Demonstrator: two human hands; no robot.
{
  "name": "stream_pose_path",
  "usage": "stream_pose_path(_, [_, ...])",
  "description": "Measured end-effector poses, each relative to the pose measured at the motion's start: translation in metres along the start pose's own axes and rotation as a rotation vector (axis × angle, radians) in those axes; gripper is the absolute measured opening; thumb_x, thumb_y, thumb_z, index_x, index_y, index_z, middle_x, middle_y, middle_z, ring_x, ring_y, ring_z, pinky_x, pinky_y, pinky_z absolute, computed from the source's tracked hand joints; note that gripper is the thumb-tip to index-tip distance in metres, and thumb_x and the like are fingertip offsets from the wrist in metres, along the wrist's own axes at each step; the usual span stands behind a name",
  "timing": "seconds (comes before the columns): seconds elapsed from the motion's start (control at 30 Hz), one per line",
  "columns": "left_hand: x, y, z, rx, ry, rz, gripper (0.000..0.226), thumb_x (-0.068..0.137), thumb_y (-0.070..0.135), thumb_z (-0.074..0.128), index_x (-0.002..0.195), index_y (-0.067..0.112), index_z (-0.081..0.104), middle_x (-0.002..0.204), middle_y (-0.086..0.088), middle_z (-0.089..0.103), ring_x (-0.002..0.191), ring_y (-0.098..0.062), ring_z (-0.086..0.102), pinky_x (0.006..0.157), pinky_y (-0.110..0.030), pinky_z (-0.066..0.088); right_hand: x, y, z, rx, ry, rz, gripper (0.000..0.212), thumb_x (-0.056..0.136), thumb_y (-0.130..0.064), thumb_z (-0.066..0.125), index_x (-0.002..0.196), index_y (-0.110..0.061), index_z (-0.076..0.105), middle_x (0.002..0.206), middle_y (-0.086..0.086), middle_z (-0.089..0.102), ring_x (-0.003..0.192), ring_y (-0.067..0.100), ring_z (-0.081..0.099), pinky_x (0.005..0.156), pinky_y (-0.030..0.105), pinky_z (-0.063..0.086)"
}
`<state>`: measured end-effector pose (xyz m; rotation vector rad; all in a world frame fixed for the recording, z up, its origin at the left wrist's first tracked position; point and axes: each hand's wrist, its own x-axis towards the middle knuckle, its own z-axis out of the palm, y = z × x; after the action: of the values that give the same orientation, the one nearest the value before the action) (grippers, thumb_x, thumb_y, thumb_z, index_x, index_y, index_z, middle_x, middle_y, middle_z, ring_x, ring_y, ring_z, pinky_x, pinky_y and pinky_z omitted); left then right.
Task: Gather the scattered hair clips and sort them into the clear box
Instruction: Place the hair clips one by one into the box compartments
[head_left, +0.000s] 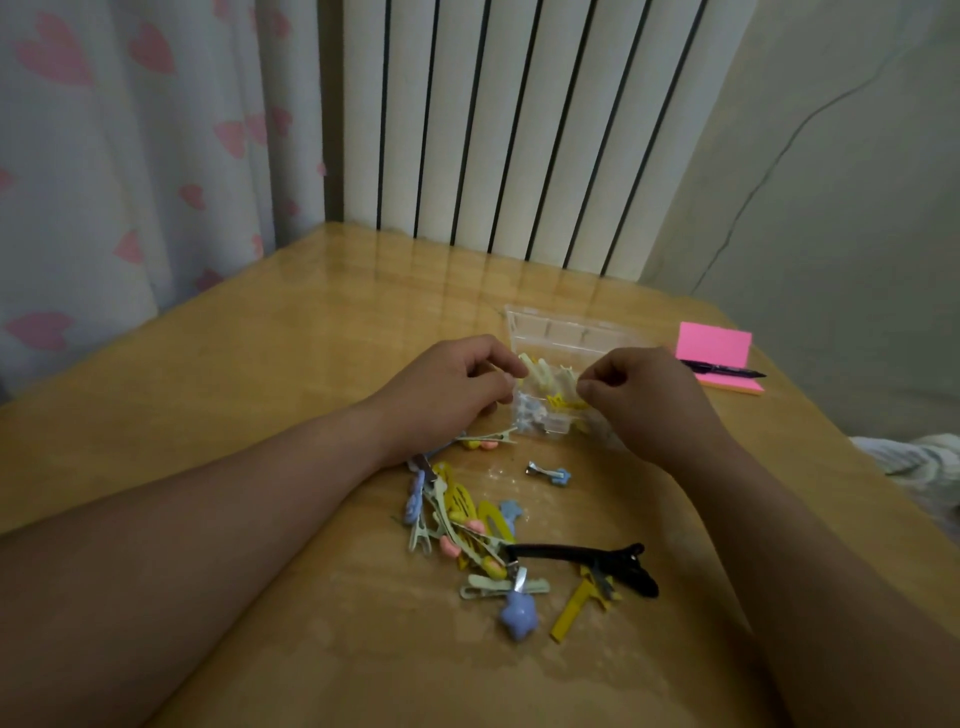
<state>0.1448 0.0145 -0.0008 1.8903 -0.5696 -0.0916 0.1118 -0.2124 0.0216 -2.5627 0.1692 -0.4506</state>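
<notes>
A clear box (566, 358) sits in the middle of the wooden table (260, 364), and its lid stands open at the back. Some clips are already in it: pale yellow ones (540, 371) near the back and light blue ones (530, 415) near the front. The left hand (447, 395) is at the left side of the box. Its fingers are curled and the thumb and first finger are close together, but I cannot tell if it holds anything. The right hand (644, 400) is at the right side of the box. Its fingers are curled tight, and the tips pinch a bright yellow clip (563, 402) that is down in the box. Most of the clips are in a pile (462, 519) on the table, in front of the box and near the left wrist. A small blue clip (548, 473) lies alone between the pile and the box. A big black clip (597, 558) lies at the right side of the pile, with a long yellow clip (571, 613) just in front of it. A blue star clip (517, 616) is at the front of the pile. A pink pad (714, 343) with a black pen (727, 370) on it lies to the right of the box.
</notes>
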Motion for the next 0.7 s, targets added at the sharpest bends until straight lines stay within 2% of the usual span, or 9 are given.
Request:
stream_pose_path(0.07, [0.000,0.000,0.000,0.002,-0.001,0.000,0.018,0.104,0.016,0.062,0.112,0.024,0.075,0.103,-0.014,0.075,0.083,-0.011,0.066,0.091,-0.047,0.058,0.000,0.002,-0.002,0.002,0.022,-0.002,0.008,0.097,-0.026,0.070,0.095,-0.027,0.078,0.092,-0.013,0.073,0.082,0.008,0.068,0.081,0.043,0.061])
stream_pose_path(0.23, [0.000,-0.001,-0.001,0.014,0.001,-0.006,0.018,0.103,0.019,0.063,0.112,0.027,0.076,0.104,-0.011,0.075,0.085,-0.011,0.068,0.094,-0.047,0.058,-0.006,0.007,-0.004,0.023,0.040,-0.049,0.011,0.098,-0.027,0.068,0.100,-0.026,0.078,0.097,-0.012,0.074,0.088,0.005,0.067,0.083,0.038,0.059])
stream_pose_path(0.33, [0.000,-0.002,-0.001,0.020,0.004,-0.009,0.018,0.104,0.019,0.062,0.113,0.027,0.076,0.102,-0.007,0.076,0.088,-0.013,0.070,0.093,-0.042,0.058,-0.011,0.007,-0.009,0.065,0.058,-0.095,0.011,0.099,-0.026,0.068,0.101,-0.024,0.078,0.094,-0.015,0.073,0.088,0.002,0.065,0.081,0.031,0.057])
stream_pose_path(0.43, [0.001,-0.002,-0.001,0.028,0.005,-0.007,0.019,0.104,0.019,0.062,0.114,0.027,0.076,0.100,-0.004,0.076,0.088,-0.012,0.070,0.091,-0.037,0.058,-0.018,0.007,-0.015,0.143,0.082,-0.124,0.010,0.100,-0.025,0.068,0.098,-0.024,0.077,0.087,-0.015,0.072,0.081,0.001,0.065,0.073,0.025,0.051])
stream_pose_path(0.53, [0.000,-0.002,-0.002,0.040,0.004,-0.006,0.019,0.105,0.020,0.062,0.115,0.027,0.076,0.101,-0.003,0.077,0.092,-0.018,0.072,0.091,-0.037,0.058,-0.025,0.004,-0.022,0.176,0.053,-0.168,0.008,0.099,-0.026,0.069,0.097,-0.027,0.077,0.087,-0.014,0.073,0.082,0.002,0.067,0.073,0.023,0.053])
stream_pose_path(0.6, [-0.001,-0.002,-0.002,0.042,0.007,-0.004,0.019,0.105,0.020,0.063,0.115,0.028,0.076,0.102,-0.003,0.077,0.096,-0.021,0.072,0.094,-0.040,0.058,-0.030,-0.002,-0.033,0.196,-0.037,-0.211,0.007,0.098,-0.026,0.071,0.096,-0.028,0.077,0.086,-0.011,0.075,0.083,0.003,0.069,0.076,0.023,0.055])
stream_pose_path(0.7, [-0.001,-0.002,-0.003,0.038,0.009,-0.005,0.018,0.104,0.020,0.063,0.114,0.027,0.076,0.103,-0.006,0.077,0.094,-0.021,0.072,0.097,-0.044,0.058,-0.038,-0.016,-0.056,0.255,-0.375,-0.278,0.004,0.095,-0.027,0.074,0.094,-0.029,0.078,0.088,-0.003,0.076,0.084,0.014,0.071,0.081,0.034,0.058])
